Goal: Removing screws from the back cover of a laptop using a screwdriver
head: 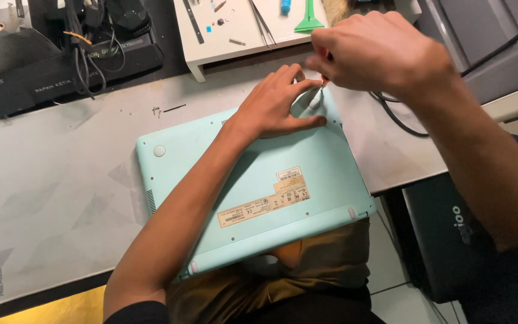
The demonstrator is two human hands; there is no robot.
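We see a mint-green laptop (259, 186) lying closed and bottom side up on a grey mat (49, 192) that covers the counter (391, 144); its near edge juts past the counter's front edge, above the person's lap. 2 stickers sit on the laptop's underside, and a round rubber foot (159, 150) marks its far left corner.

The left hand (274, 105) rests flat and open on the laptop's far right corner, fingers spread, thumb pressed along the shell. The right hand (379, 51) hovers just above that same corner, closed around a small tool (324, 78) with an orange part showing beneath the fingers; its tip comes down at the laptop's corner, right beside the left fingertips. We cannot tell what kind of tool it is.

Beyond the laptop stands a white tray (235, 36) holding tweezers (261, 24), a green plastic pry tool (309, 21) and a few small parts. Far left of the laptop lie dark boxes and tangled cables (85, 48). A few tiny screws (157, 110) lie on the mat just behind the laptop's far left corner. A black cable (391, 111) runs off to the laptop's right.
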